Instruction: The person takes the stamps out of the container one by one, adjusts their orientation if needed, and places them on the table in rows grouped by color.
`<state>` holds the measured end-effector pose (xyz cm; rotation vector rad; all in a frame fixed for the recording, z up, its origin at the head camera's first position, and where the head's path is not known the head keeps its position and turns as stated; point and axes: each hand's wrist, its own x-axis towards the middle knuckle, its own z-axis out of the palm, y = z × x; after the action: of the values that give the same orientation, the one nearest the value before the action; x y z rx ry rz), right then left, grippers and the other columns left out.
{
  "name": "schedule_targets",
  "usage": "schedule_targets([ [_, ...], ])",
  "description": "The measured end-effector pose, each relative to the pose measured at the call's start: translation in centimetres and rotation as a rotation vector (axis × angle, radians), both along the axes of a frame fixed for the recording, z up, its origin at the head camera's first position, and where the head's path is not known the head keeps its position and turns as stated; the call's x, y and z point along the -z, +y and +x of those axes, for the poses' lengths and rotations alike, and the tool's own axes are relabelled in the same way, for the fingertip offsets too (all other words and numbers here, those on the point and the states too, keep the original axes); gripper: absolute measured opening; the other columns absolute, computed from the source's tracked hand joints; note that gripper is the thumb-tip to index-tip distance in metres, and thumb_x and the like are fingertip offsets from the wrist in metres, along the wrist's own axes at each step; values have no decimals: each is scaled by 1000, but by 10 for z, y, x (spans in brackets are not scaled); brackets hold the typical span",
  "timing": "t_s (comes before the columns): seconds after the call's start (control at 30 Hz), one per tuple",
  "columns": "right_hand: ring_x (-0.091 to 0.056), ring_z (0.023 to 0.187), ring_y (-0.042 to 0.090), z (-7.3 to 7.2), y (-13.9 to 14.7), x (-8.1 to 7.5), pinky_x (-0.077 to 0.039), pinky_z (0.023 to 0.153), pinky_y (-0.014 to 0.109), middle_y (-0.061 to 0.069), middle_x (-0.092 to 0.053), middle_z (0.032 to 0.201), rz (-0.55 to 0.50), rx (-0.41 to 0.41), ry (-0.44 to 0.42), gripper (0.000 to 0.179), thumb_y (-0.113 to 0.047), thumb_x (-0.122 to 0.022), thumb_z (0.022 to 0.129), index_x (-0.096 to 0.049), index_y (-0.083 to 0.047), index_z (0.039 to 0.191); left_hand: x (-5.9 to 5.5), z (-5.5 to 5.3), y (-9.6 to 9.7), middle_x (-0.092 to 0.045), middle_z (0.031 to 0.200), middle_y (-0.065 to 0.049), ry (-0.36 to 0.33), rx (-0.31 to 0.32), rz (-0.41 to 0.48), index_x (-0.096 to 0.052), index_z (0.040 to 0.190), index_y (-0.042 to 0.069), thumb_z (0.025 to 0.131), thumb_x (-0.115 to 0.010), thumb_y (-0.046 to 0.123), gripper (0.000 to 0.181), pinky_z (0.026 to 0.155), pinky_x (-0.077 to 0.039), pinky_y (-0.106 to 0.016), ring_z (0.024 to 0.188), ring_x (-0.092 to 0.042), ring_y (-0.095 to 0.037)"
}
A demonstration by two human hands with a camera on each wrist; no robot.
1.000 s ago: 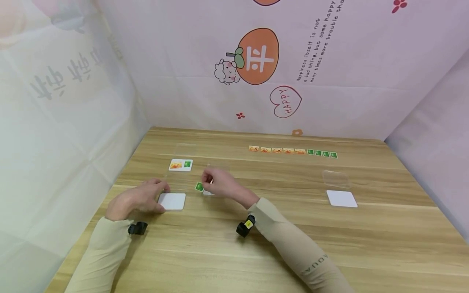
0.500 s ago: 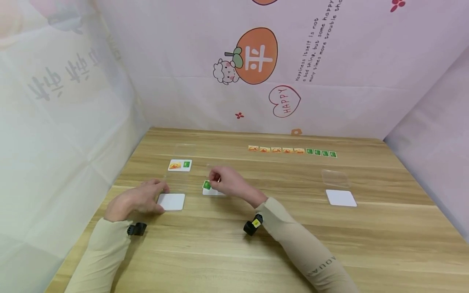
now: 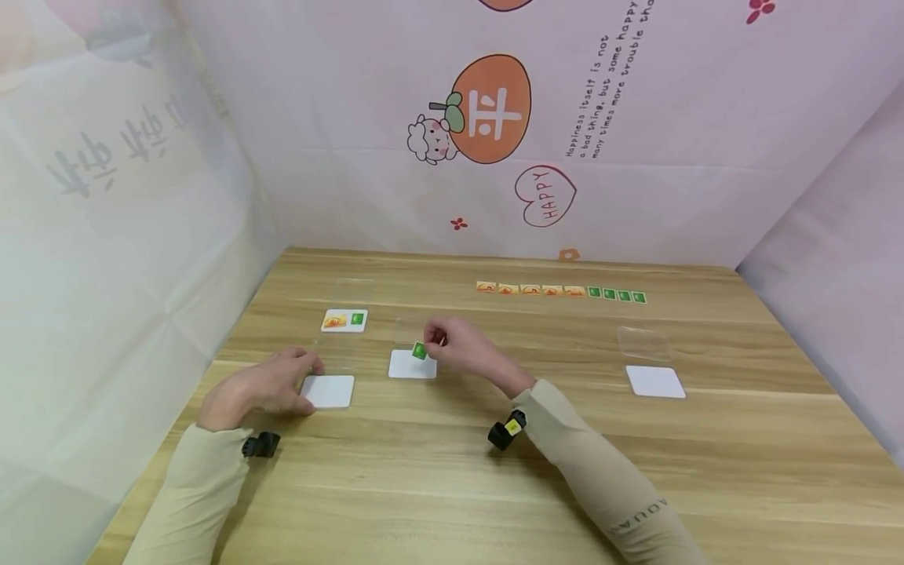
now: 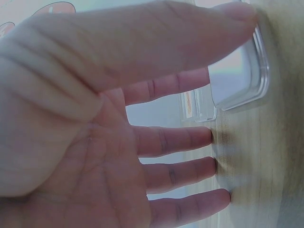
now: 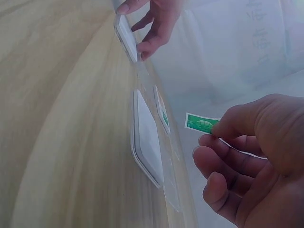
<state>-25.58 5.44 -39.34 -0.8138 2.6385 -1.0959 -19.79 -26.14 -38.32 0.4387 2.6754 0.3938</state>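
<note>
My right hand (image 3: 462, 345) pinches a small green stamp (image 5: 202, 123) with a white border between thumb and index finger, its other fingers loosely curled. In the head view the stamp is over a flat case (image 3: 402, 365) with a white face and a clear lid lying back behind it. At the left, my left hand (image 3: 271, 384) holds the near-left case (image 3: 328, 391) by its edges between thumb and index finger; the remaining fingers are straight on the table. Behind it, another case (image 3: 344, 320) bears an orange stamp (image 3: 335, 321) and a green one.
At the back of the wooden table (image 3: 452, 486) lies a row of several orange stamps (image 3: 530, 289) and green stamps (image 3: 609, 294). On the right is another white case (image 3: 655, 381) with its clear lid (image 3: 644, 344) folded back. Printed cloth (image 3: 353, 157) hangs behind.
My right hand has moved right with the green stamp, from beside the middle case's left edge to over its back right part. My left hand keeps its hold on the near-left case.
</note>
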Motion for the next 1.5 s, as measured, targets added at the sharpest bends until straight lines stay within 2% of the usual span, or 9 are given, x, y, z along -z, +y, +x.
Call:
schedule_targets([
  [0.33,-55,75,13,-4,19,1,-46,61,22,5,-64,86,-23,12,0,4,-7,-59,91,-62,-4,91,0,1,-1,-43,141,-28,6,3,10,-56,117,13,80,-80,24,45,98,-41,-62,124,-45,-42],
  [0.6,-55,77,14,-6,36,0,-47,63,24,5,-63,87,-1,46,5,4,-9,-60,92,-61,-6,92,1,2,0,-43,141,-26,-1,-9,-6,-56,117,14,80,-80,25,45,99,-41,-62,125,-44,-42],
  [0.93,-55,77,14,-12,56,-2,-48,65,24,5,-64,88,33,64,40,3,-9,-61,93,-62,-6,92,0,2,1,-46,138,-25,18,5,-17,-57,117,14,80,-80,25,45,99,-41,-61,123,-47,-41],
  [1.3,-56,77,16,-18,76,-3,-47,64,26,7,-65,88,30,111,64,5,-8,-59,94,-62,-7,90,-1,3,1,-44,141,-24,-5,-18,10,-56,117,15,80,-81,25,45,97,-42,-59,121,-46,-37],
  [1.5,-56,77,17,-19,87,-3,-48,63,27,8,-64,88,22,119,74,4,-6,-59,93,-62,-6,90,-2,3,2,-43,141,-25,0,-16,2,-57,117,15,80,-80,24,45,98,-42,-60,123,-46,-40],
])
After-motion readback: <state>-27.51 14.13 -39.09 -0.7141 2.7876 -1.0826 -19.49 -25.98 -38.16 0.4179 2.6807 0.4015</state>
